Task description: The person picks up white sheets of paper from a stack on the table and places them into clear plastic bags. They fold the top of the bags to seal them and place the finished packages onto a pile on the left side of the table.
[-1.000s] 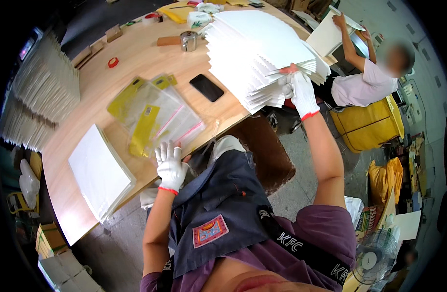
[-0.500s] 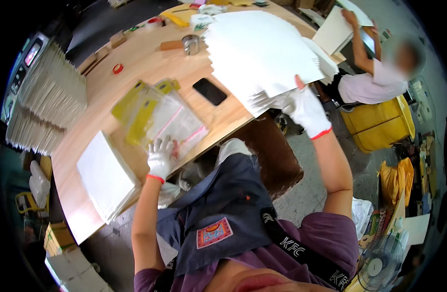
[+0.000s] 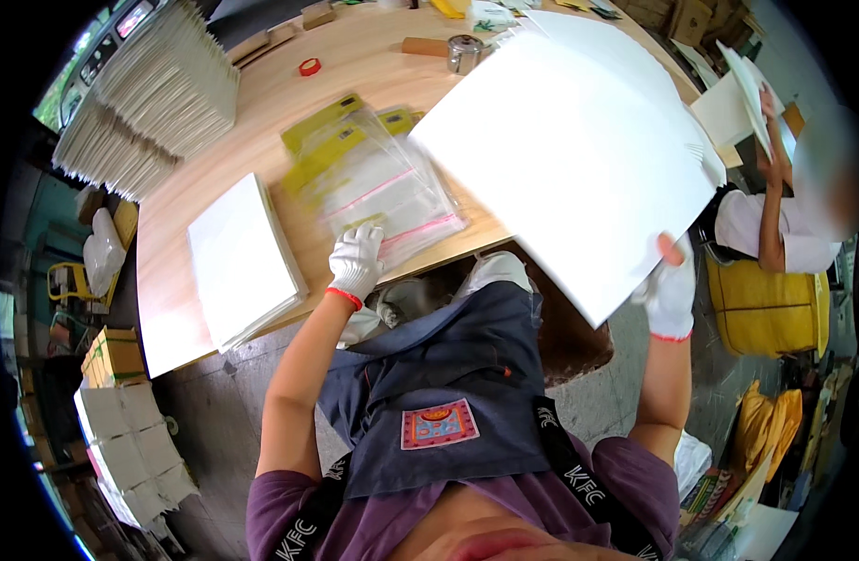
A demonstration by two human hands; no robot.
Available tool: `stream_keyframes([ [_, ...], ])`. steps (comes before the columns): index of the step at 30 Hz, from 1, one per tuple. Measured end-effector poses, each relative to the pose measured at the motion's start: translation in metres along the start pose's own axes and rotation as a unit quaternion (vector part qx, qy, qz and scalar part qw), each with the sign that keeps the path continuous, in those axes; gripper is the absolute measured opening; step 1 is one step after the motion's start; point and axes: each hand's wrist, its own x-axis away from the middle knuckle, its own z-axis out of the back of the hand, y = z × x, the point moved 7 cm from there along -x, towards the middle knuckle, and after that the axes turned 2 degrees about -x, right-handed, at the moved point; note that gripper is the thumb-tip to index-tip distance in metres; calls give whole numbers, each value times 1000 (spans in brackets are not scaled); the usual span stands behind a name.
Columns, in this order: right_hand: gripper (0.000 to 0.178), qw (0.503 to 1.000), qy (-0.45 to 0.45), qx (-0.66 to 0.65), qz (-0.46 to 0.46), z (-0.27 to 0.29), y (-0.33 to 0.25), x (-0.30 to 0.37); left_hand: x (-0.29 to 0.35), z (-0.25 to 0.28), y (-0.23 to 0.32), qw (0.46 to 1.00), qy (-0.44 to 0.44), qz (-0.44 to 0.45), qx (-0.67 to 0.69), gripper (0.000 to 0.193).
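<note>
Big white sheet point(image 3: 560, 168) has come off the top of the fanned pile point(image 3: 640, 75) and swung left and toward the wearer since half a second ago, so it now covers the spot where a phone was lying. The right hand point(image 3: 671, 294) has pulled back with it. The view has shifted a bit too.

Looks-wise the sheet is plain, bright white and blank on the side facing up, pretty flat, with its near edge slightly blurred. Its long axis runs on a diagonal, from far left down to near right. One short edge faces the right hand, and the nearest corner sticks out past the edge of the bench point(image 3: 163, 299). The rest is over the pile and the bench top, with the left corner pointing toward the clear plastic bags point(image 3: 392, 187).

Right hand, gloved, is closed on that short edge, bare thumb on top. Left hand, also gloved, point(image 3: 357, 260) has its fingers bent at the near end of the bags; can't tell if it's pinching one or just resting there. Bags have olive-yellow ends pointing far left and pink strips nearer the wearer.
</note>
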Motion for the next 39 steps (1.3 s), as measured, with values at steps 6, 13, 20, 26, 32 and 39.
stream_keyframes([
  [6, 49, 965, -128, -15, -229, -15, 121, 22, -5, -3, -36, 995, 6, 48, 89, 47],
  [13, 55, 946, -16, -104, -307, 15, 177, 40, 22, 3, -46, 986, 103, 63, 118, 38],
  [20, 57, 930, -98, -127, -330, 9, 203, 49, 32, 3, -49, 978, 139, 30, 151, 35],
  [26, 32, 909, 43, -196, -366, 15, 249, 63, 30, 29, -51, 976, 154, 95, 125, 30],
  [32, 28, 904, 50, -233, -355, -3, 244, 68, 21, 47, -56, 921, 177, 31, 347, 43],
  [39, 13, 923, 41, -210, -320, -41, 235, 87, 52, 29, -16, 845, 312, 67, 429, 70],
])
